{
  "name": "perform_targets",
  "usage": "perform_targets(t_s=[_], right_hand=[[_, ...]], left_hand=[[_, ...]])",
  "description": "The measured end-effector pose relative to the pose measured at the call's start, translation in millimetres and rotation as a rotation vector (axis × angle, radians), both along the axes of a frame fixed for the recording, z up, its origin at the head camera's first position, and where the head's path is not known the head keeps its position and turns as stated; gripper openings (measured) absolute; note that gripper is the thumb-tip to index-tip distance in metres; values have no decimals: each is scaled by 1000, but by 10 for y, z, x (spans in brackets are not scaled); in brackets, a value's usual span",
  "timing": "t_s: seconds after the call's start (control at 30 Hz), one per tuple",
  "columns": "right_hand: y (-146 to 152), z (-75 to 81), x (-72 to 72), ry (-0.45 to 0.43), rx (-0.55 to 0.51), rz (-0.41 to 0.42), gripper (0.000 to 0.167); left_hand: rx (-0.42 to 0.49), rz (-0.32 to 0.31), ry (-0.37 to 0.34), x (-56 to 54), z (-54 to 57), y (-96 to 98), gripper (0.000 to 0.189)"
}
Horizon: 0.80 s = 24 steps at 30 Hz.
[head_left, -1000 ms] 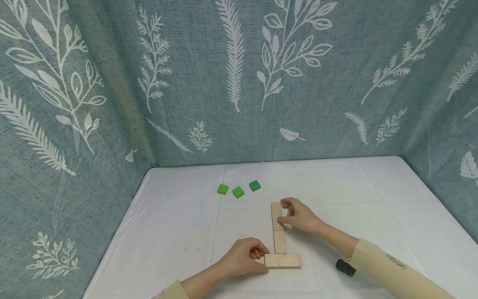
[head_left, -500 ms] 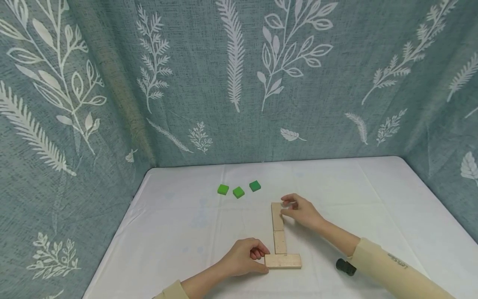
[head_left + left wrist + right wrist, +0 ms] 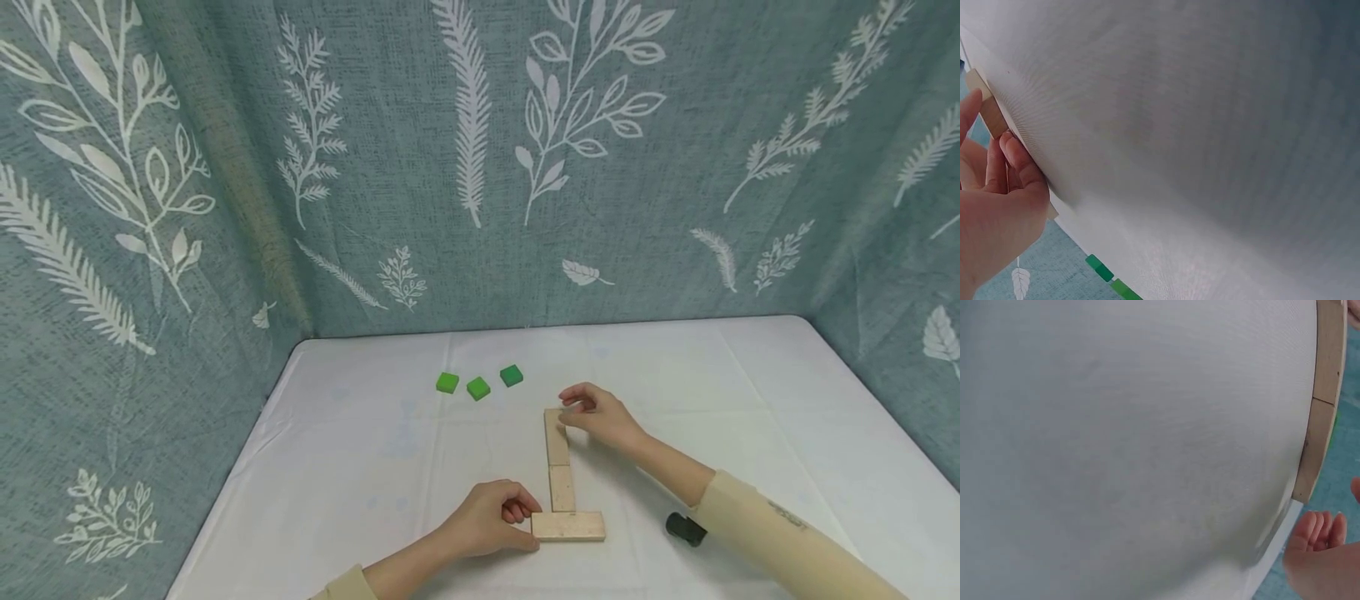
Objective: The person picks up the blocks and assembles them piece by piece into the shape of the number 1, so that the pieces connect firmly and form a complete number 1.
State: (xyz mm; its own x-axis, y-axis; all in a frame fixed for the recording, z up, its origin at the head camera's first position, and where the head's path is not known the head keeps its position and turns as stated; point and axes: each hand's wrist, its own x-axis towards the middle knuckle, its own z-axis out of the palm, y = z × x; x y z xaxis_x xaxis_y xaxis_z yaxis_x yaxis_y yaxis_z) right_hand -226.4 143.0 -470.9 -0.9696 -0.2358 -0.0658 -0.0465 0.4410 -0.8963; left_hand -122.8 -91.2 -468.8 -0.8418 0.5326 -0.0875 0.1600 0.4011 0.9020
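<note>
Near wooden block [image 3: 567, 527] lay crosswise on desk [image 3: 360, 467], left end pinched by thumb and fingers of left hand [image 3: 487, 518]; middle block [image 3: 562, 488], far block [image 3: 556, 440] ran behind, end to end; right hand [image 3: 606, 418], half-open, held nothing beside far end; green blocks [image 3: 478, 388] sat beyond; black cylinder [image 3: 686, 529] lay rightward

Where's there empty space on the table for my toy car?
The white table is bare left of the left hand and green blocks, and right of the right hand, beyond its sleeve. Between the hands it's crowded with wooden blocks.
</note>
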Motion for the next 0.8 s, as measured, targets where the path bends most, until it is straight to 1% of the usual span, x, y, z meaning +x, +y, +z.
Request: perform_targets(t_s=[0.1,0.3,0.57,0.8], right_hand=[[-16,-11,-37,-9,-25,5,37],[-65,9,-85,-28,-36,9,42],[-121,-39,-186,-34,-41,13,39],[-156,-26,-238,-46,-63,29,40]], left_hand=[[1,-1,-4,3,-5,-3,30],[5,4,-7,2,-15,-3,30],[3,12,-12,2,-36,-1,30],[7,14,-12,2,-39,-1,30]])
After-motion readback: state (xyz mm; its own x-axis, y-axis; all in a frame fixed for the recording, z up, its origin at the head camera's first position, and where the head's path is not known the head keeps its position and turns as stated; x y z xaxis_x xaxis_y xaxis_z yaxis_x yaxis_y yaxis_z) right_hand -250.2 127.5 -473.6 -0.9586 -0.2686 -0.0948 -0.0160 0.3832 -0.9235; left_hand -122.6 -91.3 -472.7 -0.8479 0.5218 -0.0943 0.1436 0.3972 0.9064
